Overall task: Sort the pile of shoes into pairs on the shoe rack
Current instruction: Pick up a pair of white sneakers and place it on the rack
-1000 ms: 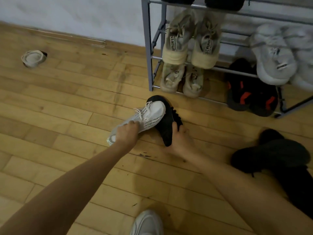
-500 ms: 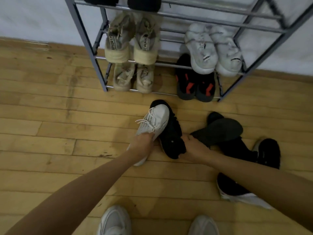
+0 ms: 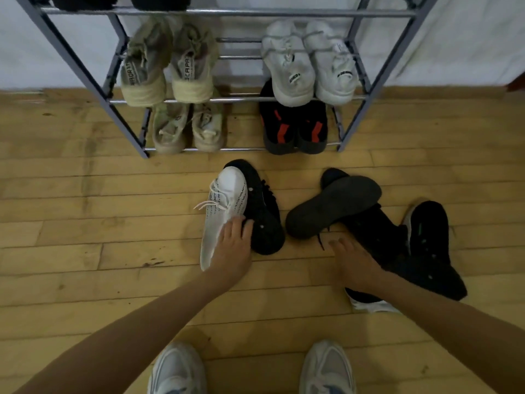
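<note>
A white laced shoe [image 3: 224, 206] lies on the wooden floor in front of the shoe rack [image 3: 129, 132], touching a black shoe [image 3: 265, 220] on its right. My left hand [image 3: 233, 248] lies over the white shoe's heel and grips it, fingertips touching the black shoe. My right hand [image 3: 355, 265] hovers open, fingers spread, just left of a pile of black shoes [image 3: 397, 251]. An upturned black shoe [image 3: 332, 206] shows its sole on top of that pile. The rack holds a beige pair [image 3: 167, 69], a white pair [image 3: 309, 69], another beige pair [image 3: 187, 129] and a black-and-red pair [image 3: 292, 129].
Dark shoes [image 3: 119, 1] sit on the rack's top shelf, mostly cut off. A black shoe with a green mark [image 3: 429, 231] lies at the pile's right. My own feet in white sneakers [image 3: 177, 371] stand at the bottom edge. A white wall runs behind the rack.
My right hand has let go of the black shoe and moved right toward the black pile. The white shoe has been lowered flat onto the floor. My view has shifted right.
</note>
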Available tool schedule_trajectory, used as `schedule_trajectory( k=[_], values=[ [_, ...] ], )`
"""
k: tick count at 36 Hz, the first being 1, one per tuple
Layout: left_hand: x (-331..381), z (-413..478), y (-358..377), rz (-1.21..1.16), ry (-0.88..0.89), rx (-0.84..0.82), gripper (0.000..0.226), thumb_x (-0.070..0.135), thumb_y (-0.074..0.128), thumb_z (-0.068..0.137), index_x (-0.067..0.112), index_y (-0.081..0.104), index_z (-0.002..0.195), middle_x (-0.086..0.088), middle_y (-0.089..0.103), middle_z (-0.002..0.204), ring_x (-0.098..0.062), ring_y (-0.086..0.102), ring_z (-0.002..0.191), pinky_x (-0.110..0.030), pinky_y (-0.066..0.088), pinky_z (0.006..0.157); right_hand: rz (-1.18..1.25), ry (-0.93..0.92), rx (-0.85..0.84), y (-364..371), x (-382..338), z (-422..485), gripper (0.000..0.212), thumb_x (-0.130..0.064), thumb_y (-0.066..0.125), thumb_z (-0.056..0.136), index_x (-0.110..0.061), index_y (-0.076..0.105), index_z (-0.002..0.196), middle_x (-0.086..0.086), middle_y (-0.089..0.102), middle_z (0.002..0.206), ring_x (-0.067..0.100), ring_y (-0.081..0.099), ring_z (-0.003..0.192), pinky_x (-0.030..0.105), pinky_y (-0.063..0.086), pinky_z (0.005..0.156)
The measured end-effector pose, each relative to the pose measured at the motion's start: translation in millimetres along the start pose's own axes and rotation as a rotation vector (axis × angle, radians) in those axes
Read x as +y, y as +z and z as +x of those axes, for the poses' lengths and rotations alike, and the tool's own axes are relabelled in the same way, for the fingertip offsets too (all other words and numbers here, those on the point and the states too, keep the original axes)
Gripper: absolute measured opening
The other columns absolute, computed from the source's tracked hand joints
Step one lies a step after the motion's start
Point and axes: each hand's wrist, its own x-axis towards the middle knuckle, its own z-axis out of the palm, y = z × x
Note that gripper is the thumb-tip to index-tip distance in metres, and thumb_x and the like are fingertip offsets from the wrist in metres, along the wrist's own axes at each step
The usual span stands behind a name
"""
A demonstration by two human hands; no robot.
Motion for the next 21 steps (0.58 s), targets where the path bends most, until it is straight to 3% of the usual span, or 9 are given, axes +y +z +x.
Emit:
schedule_trajectory(
  k=[2, 4, 5, 8, 11, 16, 21],
  values=[
    [16.8, 2.1, -0.5, -0.039, 0.066, -0.107, 0.061, 0.01, 0.075, 0.066, 0.008, 0.055, 0.123, -0.018, 0.051, 0.13, -0.032, 0.044, 0.124, -0.042, 0.043, 0.102, 0.008, 0.033, -0.072, 8.6, 9.3, -0.3, 0.08, -0.032, 0.054, 0.09, -0.015, 0.005, 0.151, 0.013, 0.009, 0.157, 0.031, 0.015, 0.143, 0.047, 0.023, 0.112],
    [35.9, 3.3, 4.8, -0.027, 0.114, -0.291, 0.059, 0.014, 0.055, 0.087, 0.009, 0.034, 0.143, -0.017, 0.025, 0.15, -0.032, 0.02, 0.141, -0.041, 0.018, 0.118, -0.031, 0.031, -0.129, 20.3, 19.7, -2.4, 0.089, -0.034, 0.065, 0.079, -0.015, 0.013, 0.148, 0.013, 0.019, 0.151, 0.032, 0.02, 0.139, 0.046, 0.02, 0.112],
    [45.8, 4.3, 7.5, -0.015, 0.097, -0.37, 0.061, 0.015, 0.048, 0.091, 0.008, 0.024, 0.147, -0.017, 0.016, 0.154, -0.034, 0.014, 0.144, -0.041, 0.013, 0.12, -0.069, 0.025, -0.135, 26.7, 24.8, -4.7, 0.092, -0.034, 0.069, 0.074, -0.015, 0.017, 0.147, 0.012, 0.022, 0.15, 0.031, 0.022, 0.137, 0.045, 0.018, 0.113],
    [71.3, 6.7, 12.3, 0.05, 0.03, -0.449, 0.066, 0.018, 0.046, 0.092, 0.007, 0.013, 0.149, -0.023, 0.007, 0.155, -0.039, 0.009, 0.144, -0.048, 0.018, 0.118, -0.166, 0.034, -0.099, 41.4, 34.8, -11.8, 0.1, -0.035, 0.072, 0.071, -0.02, 0.011, 0.149, 0.012, 0.016, 0.152, 0.032, 0.015, 0.141, 0.051, 0.009, 0.116],
    [88.5, 9.2, 10.1, 0.09, 0.024, -0.452, 0.065, 0.016, 0.046, 0.093, 0.008, 0.013, 0.149, -0.023, 0.008, 0.154, -0.04, 0.009, 0.144, -0.051, 0.017, 0.117, -0.182, 0.07, -0.065, 42.2, 33.8, -18.2, 0.09, -0.031, 0.069, 0.076, -0.023, 0.014, 0.147, 0.012, 0.018, 0.151, 0.033, 0.015, 0.14, 0.062, 0.016, 0.11],
    [96.7, 15.0, 13.7, 0.026, -0.041, -0.466, 0.065, 0.018, 0.051, 0.091, 0.012, 0.018, 0.147, -0.021, 0.007, 0.153, -0.038, 0.006, 0.144, -0.051, 0.014, 0.117, -0.053, 0.074, 0.133, 16.5, 31.6, -23.8, 0.079, -0.03, 0.067, 0.081, -0.021, 0.019, 0.144, 0.009, 0.026, 0.147, 0.034, 0.022, 0.137, 0.059, 0.026, 0.107],
    [91.7, 21.6, 6.3, -0.142, -0.061, -0.453, 0.058, 0.027, 0.052, 0.092, 0.014, 0.028, 0.144, -0.017, 0.016, 0.15, -0.035, 0.013, 0.141, -0.048, 0.021, 0.115, 0.208, 0.044, 0.353, -30.8, 33.4, -40.4, 0.083, -0.044, 0.071, 0.076, -0.024, 0.025, 0.142, 0.002, 0.032, 0.144, 0.03, 0.03, 0.134, 0.055, 0.034, 0.104]
  ],
)
